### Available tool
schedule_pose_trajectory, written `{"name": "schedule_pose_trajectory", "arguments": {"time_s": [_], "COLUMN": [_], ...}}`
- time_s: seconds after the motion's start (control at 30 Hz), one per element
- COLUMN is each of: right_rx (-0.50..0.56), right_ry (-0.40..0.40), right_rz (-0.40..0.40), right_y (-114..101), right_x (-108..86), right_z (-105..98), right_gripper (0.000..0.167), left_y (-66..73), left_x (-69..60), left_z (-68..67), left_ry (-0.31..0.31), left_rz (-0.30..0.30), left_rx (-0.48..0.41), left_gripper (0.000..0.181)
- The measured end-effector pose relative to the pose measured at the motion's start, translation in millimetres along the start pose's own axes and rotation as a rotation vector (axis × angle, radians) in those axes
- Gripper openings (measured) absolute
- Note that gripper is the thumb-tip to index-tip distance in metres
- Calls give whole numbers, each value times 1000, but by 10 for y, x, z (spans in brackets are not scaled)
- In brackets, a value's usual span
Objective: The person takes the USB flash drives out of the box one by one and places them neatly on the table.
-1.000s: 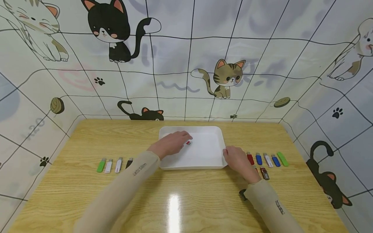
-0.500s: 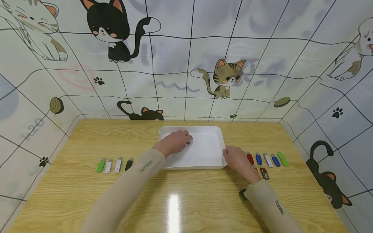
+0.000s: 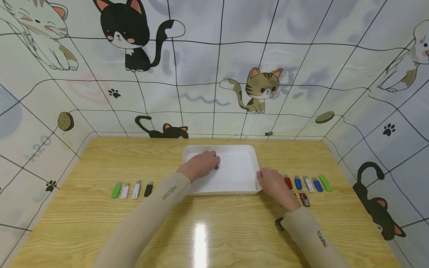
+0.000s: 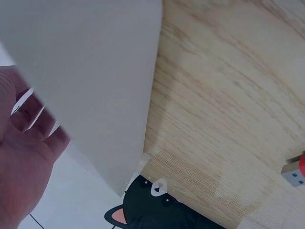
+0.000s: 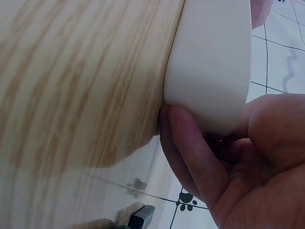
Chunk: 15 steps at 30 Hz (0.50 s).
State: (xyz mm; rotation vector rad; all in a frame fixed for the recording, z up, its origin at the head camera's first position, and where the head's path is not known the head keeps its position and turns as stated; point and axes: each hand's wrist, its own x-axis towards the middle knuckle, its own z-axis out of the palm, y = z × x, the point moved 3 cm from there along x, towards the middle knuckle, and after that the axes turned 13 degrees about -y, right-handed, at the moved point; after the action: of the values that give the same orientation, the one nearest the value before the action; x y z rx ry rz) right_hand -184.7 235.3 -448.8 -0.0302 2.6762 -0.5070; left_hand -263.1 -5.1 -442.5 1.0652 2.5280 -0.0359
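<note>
A white tray (image 3: 236,175) lies at the table's far middle. My left hand (image 3: 201,165) reaches inside it, fingertips around a small red piece (image 3: 216,167), apparently a USB stick, mostly covered by the fingers. The tray's wall hides those fingertips in the left wrist view, where the palm and curled fingers (image 4: 45,119) show. My right hand (image 3: 273,184) grips the tray's near right corner. In the right wrist view its fingers (image 5: 190,143) press the corner's outside, low against the table, with the thumb side near the rim.
Left of the tray stand green (image 3: 116,190), white (image 3: 124,191) and black (image 3: 148,189) USB sticks. Red (image 3: 288,182), blue (image 3: 297,182), white and green (image 3: 325,183) ones lie to the right, partly behind my right arm. A dark object (image 3: 279,224) peeks from under the right sleeve.
My left hand has shifted slightly right and its fingers have closed in on the red piece, which shows less and sits slightly nearer. The right hand has stayed at the tray's corner.
</note>
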Motion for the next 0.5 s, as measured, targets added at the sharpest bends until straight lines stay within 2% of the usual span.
{"name": "schedule_pose_trajectory", "arguments": {"time_s": [0.23, 0.5], "right_rx": [-9, 3], "right_ry": [0, -4], "right_rz": [0, 0], "right_y": [-4, 4], "right_x": [-2, -2], "right_z": [-3, 6], "right_gripper": [26, 26], "left_y": [-6, 2], "left_x": [17, -23], "left_z": [29, 21], "left_ry": [8, 34], "left_rz": [-16, -39], "left_rx": [35, 83], "left_gripper": [13, 14]}}
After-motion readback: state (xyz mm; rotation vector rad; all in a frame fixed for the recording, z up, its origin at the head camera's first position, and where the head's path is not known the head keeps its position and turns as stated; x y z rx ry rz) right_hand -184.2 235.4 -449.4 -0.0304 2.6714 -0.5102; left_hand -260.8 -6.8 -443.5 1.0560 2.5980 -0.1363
